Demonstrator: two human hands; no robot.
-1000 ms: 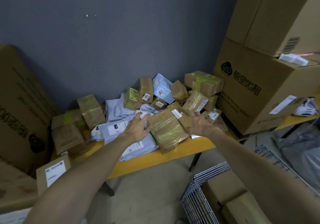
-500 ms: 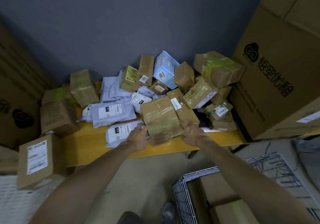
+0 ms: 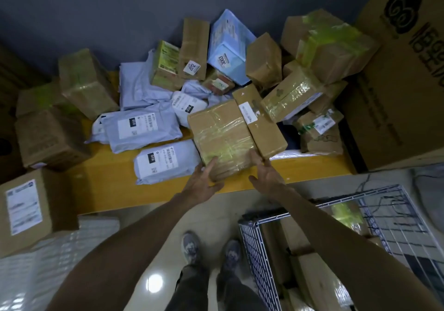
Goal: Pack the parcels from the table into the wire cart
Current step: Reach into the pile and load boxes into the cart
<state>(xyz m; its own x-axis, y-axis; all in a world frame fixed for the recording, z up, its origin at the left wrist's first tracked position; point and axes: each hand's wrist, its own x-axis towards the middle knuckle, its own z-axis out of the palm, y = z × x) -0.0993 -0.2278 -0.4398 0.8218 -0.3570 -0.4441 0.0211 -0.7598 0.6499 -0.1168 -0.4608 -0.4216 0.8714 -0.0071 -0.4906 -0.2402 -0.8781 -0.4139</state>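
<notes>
Taped brown box (image 3: 221, 137) held at its near edge between both grips. Left grip (image 3: 204, 183) wrapped round the near-left corner: thumb on top over the shiny tape, fingers curled beneath the edge. Right grip (image 3: 266, 173) pressed against the near-right corner, fingers nearly straight, thumb spread wide toward the left grip, curled round nothing.

Just beyond the two grips, the rest of that box, far end up on the pile, near end over the front of the yellow worktop (image 3: 108, 183); lifted clear or resting there, cannot tell.

Touching the box on the right grip's far side, a long narrow brown box (image 3: 260, 120) with a white label. Just outside the left grip, a grey poly mailer (image 3: 165, 164) labelled 010; beyond that, a second grey mailer (image 3: 141, 125). Far beyond both grips, against the dark wall, a pale blue box (image 3: 228, 46) marked 3003 among more brown parcels. Well out past the right grip, a big printed carton (image 3: 396, 99).

Below the right forearm, nearer than the grip, the wire cart (image 3: 254, 250) on the floor, with brown cartons (image 3: 302, 269) and a green-taped parcel (image 3: 346, 212) inside. Well outside the left grip and nearer, a labelled carton (image 3: 26, 212). Nearer than both grips, down between the forearms, two grey shoes (image 3: 189, 245).
</notes>
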